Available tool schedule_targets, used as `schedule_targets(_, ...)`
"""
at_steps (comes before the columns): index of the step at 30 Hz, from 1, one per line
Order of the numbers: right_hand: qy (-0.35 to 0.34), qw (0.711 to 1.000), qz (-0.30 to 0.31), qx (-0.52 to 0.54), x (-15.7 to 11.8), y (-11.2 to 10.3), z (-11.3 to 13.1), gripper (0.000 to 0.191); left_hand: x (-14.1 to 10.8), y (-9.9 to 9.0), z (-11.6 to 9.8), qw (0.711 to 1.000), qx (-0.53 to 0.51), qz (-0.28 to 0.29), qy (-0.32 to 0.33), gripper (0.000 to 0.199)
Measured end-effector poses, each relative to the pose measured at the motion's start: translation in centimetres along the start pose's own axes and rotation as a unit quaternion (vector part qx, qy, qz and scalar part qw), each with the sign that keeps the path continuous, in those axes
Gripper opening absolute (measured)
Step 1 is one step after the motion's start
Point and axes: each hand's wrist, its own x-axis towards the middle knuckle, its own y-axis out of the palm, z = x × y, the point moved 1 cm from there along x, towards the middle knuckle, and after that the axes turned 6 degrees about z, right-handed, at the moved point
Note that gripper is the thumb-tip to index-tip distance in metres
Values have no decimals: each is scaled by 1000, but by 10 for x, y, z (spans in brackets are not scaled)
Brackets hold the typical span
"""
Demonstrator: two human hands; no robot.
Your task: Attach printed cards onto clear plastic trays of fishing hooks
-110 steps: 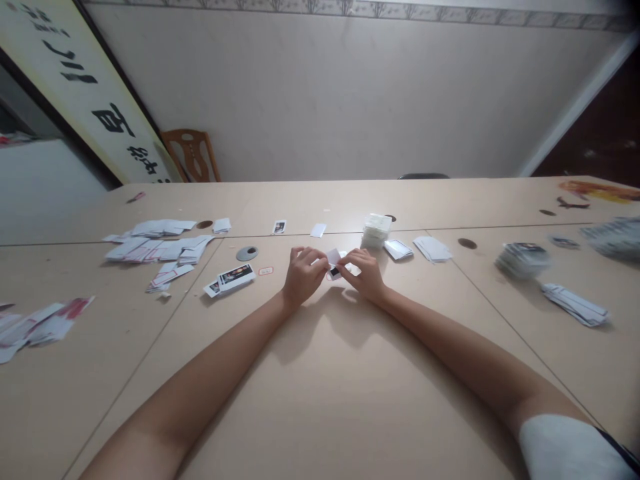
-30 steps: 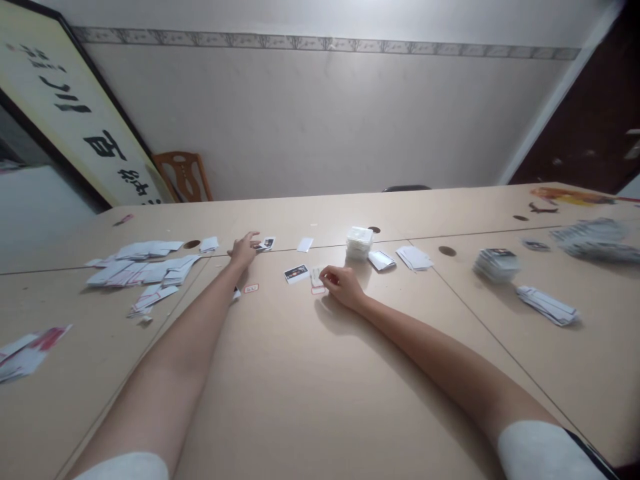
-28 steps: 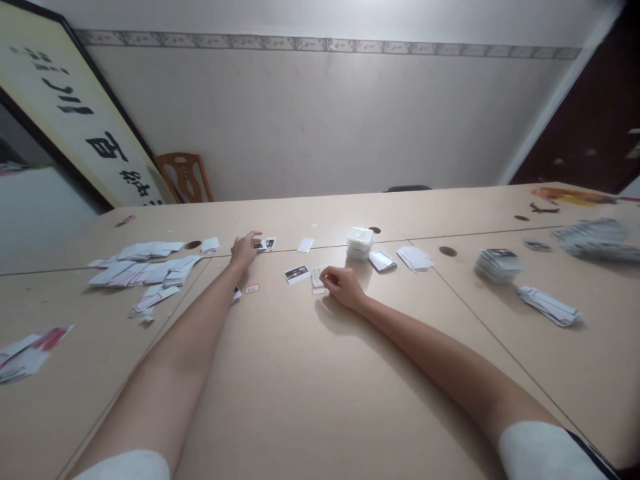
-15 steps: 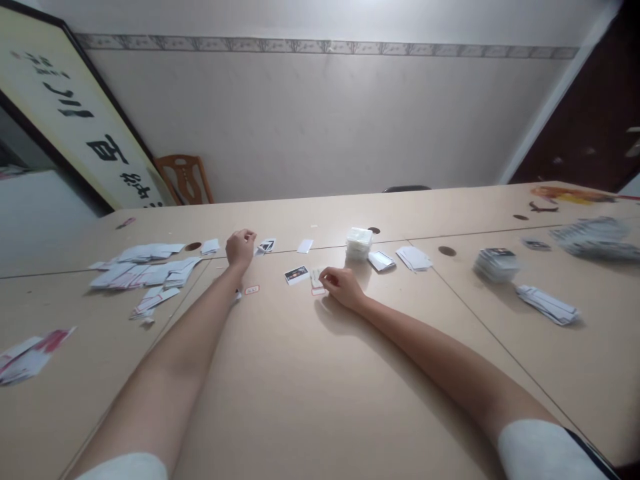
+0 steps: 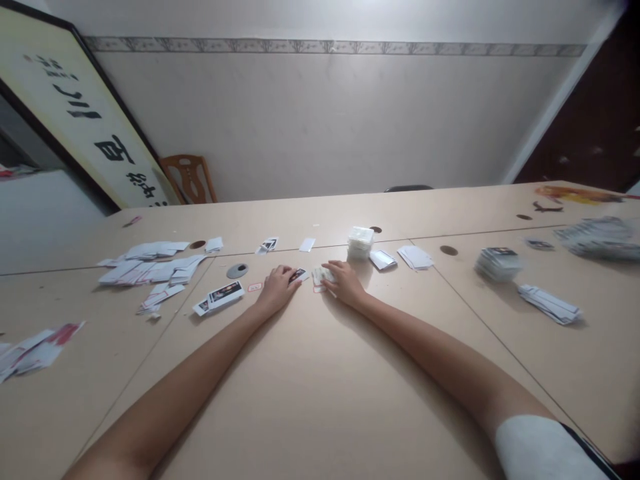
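My left hand [image 5: 278,289] rests on the dark-printed card [image 5: 301,275] near the middle of the table, its fingers covering the card's left part. Just to the right, my right hand [image 5: 344,283] has its fingers on a small pale, clear-looking packet [image 5: 322,276] that lies flat; the palm side is hidden. A small red-bordered label [image 5: 255,287] lies left of my left hand. Further left are dark-printed photo cards [image 5: 226,294] and a round grey disc [image 5: 237,271]. Behind the hands lie a white card [image 5: 307,245] and small printed pieces [image 5: 268,245].
A stack of clear cases [image 5: 361,243] stands behind my right hand, with white papers [image 5: 415,257] beside it. Another case stack [image 5: 498,264] and folded strips [image 5: 549,305] are to the right. Piles of white slips [image 5: 150,270] spread at the left.
My left hand has come down and right, from beside the small printed pieces onto the dark-printed card. The disc and left photo cards have come into view. My right hand stays at the packet.
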Motion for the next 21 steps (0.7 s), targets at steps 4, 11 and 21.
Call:
schedule_targets(4,-1,1000,25,-1,-3,0,3,29,-2,-5,-2,999,-40,-25,7,31)
schedule_targets(11,-26,995,14,90,-6,-11,12,23,-10,-14,-27,984,-157,-37,71,33)
schedule_targets(21,-20,945,80,317,-6,-4,16,29,-33,-7,-59,981,-176,-33,74,51)
